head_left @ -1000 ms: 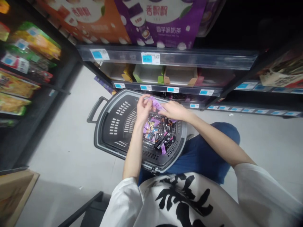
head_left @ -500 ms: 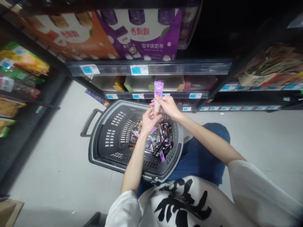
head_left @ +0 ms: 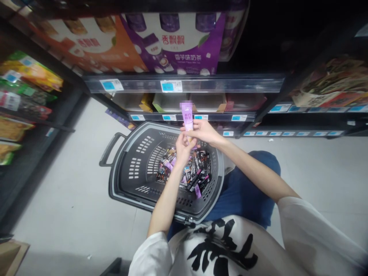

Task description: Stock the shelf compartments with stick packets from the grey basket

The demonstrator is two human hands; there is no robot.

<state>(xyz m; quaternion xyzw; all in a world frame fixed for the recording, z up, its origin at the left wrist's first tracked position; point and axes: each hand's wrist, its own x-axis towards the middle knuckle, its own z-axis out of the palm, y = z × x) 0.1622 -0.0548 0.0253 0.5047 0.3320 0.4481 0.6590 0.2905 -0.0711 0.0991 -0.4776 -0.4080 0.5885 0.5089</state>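
Between my two hands stands a light purple milk tea sachet (head_left: 187, 116), its printed front toward me and its top end up. My right hand (head_left: 203, 131) grips its lower half from the right, thumb across the front. At the bottom end, my left hand (head_left: 184, 146) has its fingers closed around the sachet. Both hands are above the far side of a dark grey shopping basket (head_left: 126, 188). Inside it lies a pile of small stick sachets (head_left: 198, 174), mostly black with some purple; my left forearm hides part of the pile.
Ahead is a shelf rail (head_left: 195, 84) with price tags, with purple (head_left: 189, 57) and orange (head_left: 100, 50) drink cartons above. Open display boxes (head_left: 172, 102) sit on the lower shelf. Snack bags (head_left: 31, 73) fill shelves at left. A cardboard box (head_left: 13, 257) lies at lower left.
The sachet has moved slightly left and down and leans a little left. My right hand has slid lower on it, and my left hand has shifted right, closer to the right hand.
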